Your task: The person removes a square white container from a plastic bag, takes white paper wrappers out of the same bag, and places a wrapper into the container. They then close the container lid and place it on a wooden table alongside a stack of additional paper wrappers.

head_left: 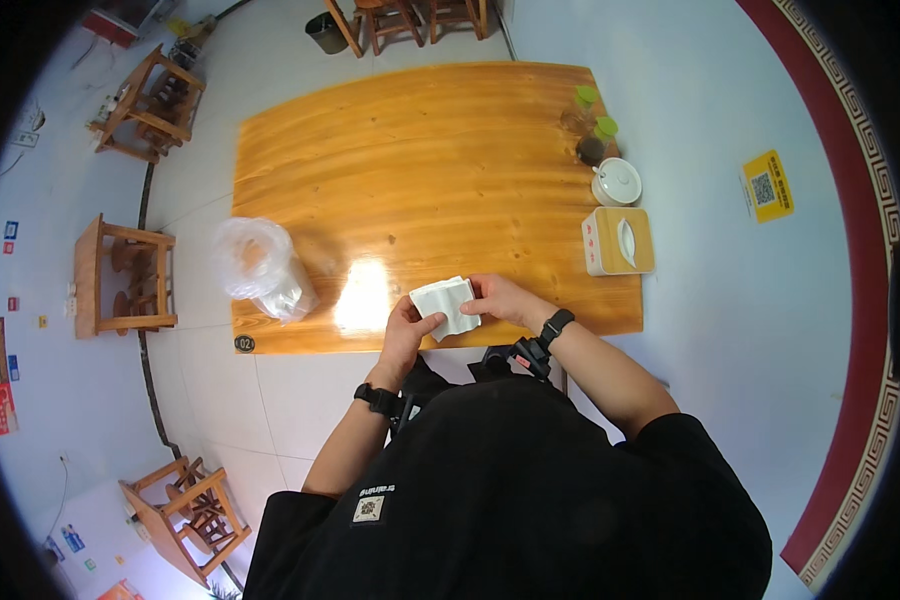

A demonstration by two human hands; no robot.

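A small stack of white paper napkins [448, 301] is held between my two hands, over the near edge of the wooden table [420, 150]. My left hand [406, 334] grips its lower left side, thumb on top. On the right side, my right hand [504, 298] pinches the napkins with the thumb above and fingers beneath. The fingers under the stack are mostly hidden. To the left on the tabletop stands a clear plastic bag [285, 289] of whitish contents, its upper part bunched and blurry.
Along the right wall sit a tissue box [619, 241] with a wooden lid, a white lidded pot [616, 182] and two green-capped bottles [591, 150] [578, 116]. A round number tag [244, 343] marks the near left corner. Wooden tables with stools [124, 277] line the left wall.
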